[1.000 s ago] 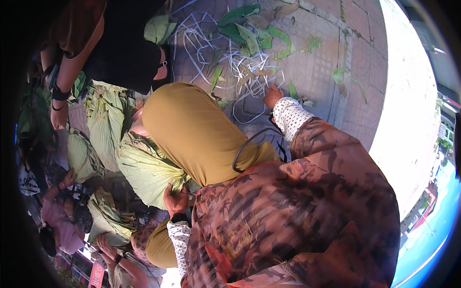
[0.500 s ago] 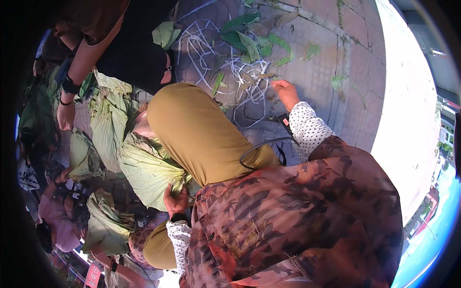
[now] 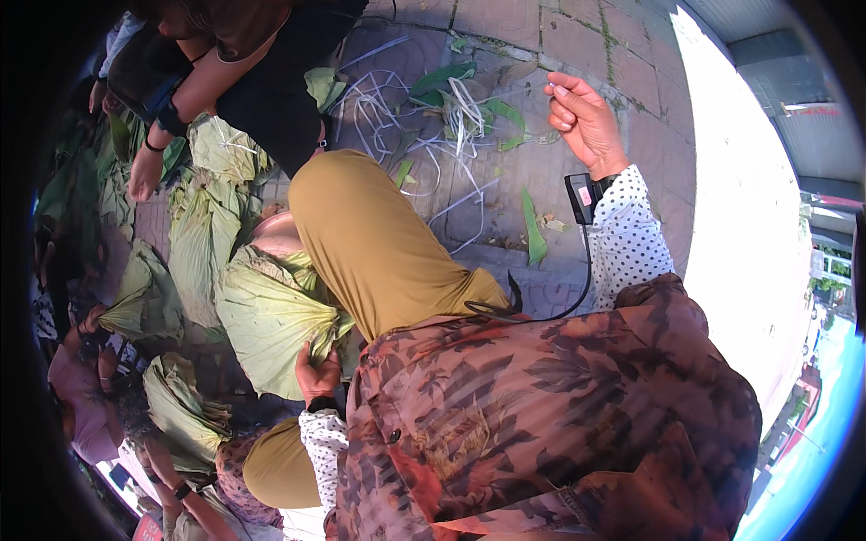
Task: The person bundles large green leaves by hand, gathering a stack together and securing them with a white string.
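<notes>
My left hand (image 3: 317, 373) is closed on the gathered end of a bundle of large, wilted pale-green leaves (image 3: 266, 320), which lies against my bent knee. Raised above the paving on the right, my right hand (image 3: 586, 117) pinches what looks like the end of a thin white strip. From there the strand runs faintly left to a tangled heap of white plastic strips (image 3: 465, 117), part of which is lifted. A black box on a cable (image 3: 582, 198) is strapped at my right wrist.
Torn green leaf pieces (image 3: 532, 230) lie on the brick paving (image 3: 631, 135). At the upper left a person's hand (image 3: 144, 171) hangs over more leaf bundles (image 3: 194, 234). Other people handle leaf bundles (image 3: 185, 397) at the lower left. A pinkish basin (image 3: 278, 233) sits beside my knee.
My right hand has risen up and to the right, away from the heap, drawing some strips up. My left hand keeps its hold on the leaf bundle, shifted only slightly in view.
</notes>
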Action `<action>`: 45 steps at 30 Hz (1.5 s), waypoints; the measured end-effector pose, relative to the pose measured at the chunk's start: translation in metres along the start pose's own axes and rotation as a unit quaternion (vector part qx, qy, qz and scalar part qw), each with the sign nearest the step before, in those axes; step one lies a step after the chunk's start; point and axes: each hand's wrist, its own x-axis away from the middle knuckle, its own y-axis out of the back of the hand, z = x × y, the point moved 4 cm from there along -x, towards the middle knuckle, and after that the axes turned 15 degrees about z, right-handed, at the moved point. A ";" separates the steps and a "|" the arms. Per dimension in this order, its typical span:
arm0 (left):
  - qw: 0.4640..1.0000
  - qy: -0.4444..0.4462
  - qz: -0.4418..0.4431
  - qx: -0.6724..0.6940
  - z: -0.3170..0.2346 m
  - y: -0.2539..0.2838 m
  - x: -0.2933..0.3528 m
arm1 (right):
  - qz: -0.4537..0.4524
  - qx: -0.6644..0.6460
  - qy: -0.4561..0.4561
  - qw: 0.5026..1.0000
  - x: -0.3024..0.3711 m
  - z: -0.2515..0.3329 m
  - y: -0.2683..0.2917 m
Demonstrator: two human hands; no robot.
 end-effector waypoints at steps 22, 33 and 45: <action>1.000 -0.002 0.020 0.023 -0.002 0.010 -0.009 | 0.223 -0.016 0.180 0.958 -0.012 0.107 -0.131; 0.999 -0.001 0.018 0.036 -0.004 0.005 -0.011 | 0.148 -0.077 0.150 0.975 -0.024 0.097 -0.167; 0.989 -0.048 0.023 0.138 -0.006 -0.001 -0.003 | 0.302 -0.188 0.002 0.935 -0.028 0.012 -0.278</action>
